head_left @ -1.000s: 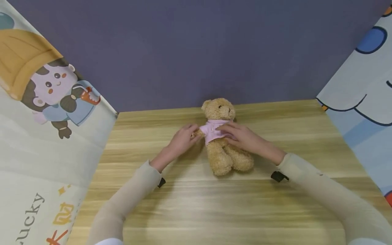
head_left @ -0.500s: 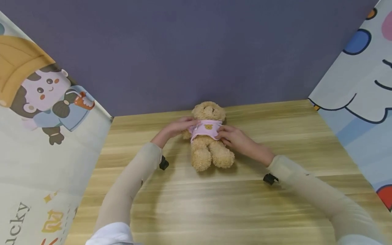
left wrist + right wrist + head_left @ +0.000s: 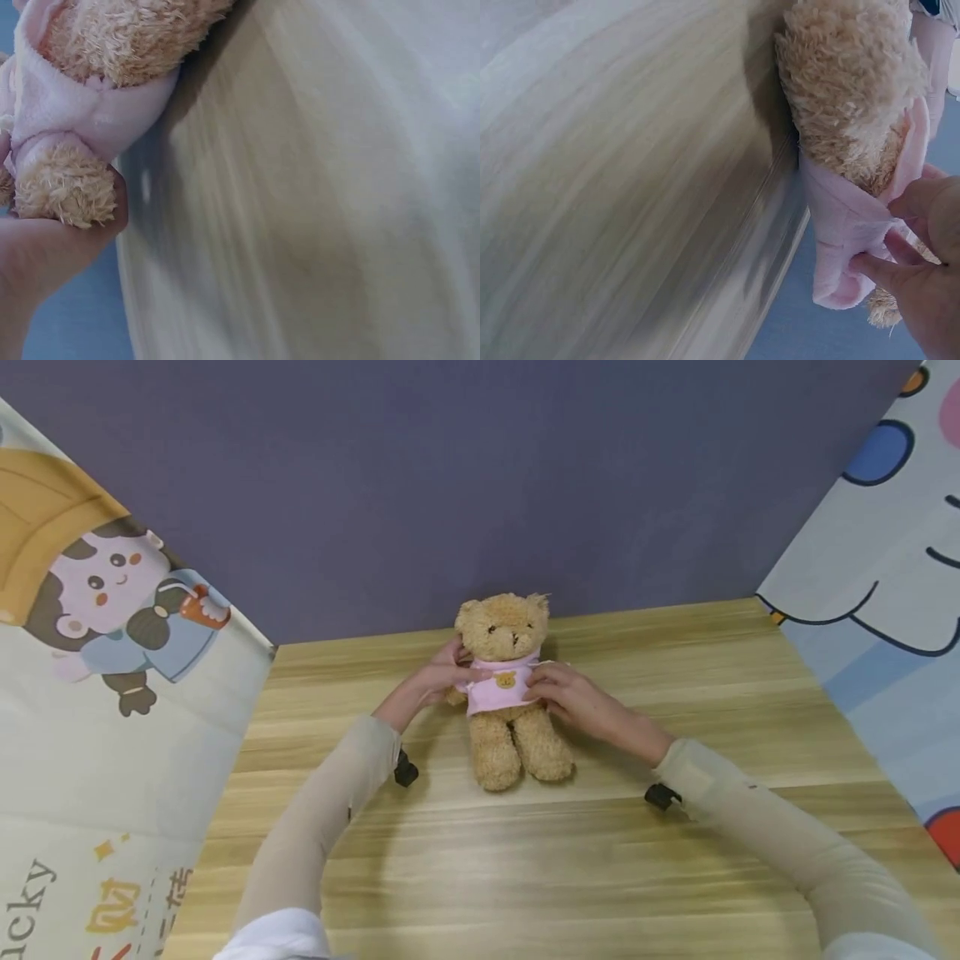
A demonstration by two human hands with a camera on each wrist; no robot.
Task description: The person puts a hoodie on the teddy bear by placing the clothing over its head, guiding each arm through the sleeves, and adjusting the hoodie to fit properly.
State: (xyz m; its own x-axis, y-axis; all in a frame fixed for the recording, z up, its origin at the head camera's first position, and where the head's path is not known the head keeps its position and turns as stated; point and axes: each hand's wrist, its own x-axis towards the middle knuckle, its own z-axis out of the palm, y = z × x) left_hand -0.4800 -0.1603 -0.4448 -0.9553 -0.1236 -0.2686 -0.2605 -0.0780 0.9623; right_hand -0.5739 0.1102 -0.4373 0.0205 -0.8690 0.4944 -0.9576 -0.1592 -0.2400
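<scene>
A tan, curly-furred teddy bear [image 3: 498, 639] in a pink shirt [image 3: 489, 698] with a small bear-face patch is propped face up near the back wall. My left hand [image 3: 429, 682] holds the bear's side, thumb across the chest and fingers behind it. In the left wrist view, the bear's furry paw [image 3: 66, 187] pokes out of its sleeve beside that hand. My right hand [image 3: 581, 700] pinches the pink shirt on the other side. The right wrist view shows its fingertips on the pink sleeve [image 3: 832, 262], where the bear's arm is hidden.
The wood-grain tabletop [image 3: 510, 868] runs back to a dark purple-grey wall [image 3: 480, 485]. Printed cartoon panels close in both sides, a left panel [image 3: 67, 735] and a right panel [image 3: 847, 610]. Black wrist mounts sit under both sleeves.
The bear has shifted left and turned from tilted to facing the camera, its head now raised. My left hand has moved from the bear's paw to its side; my right hand has moved to the shirt's edge.
</scene>
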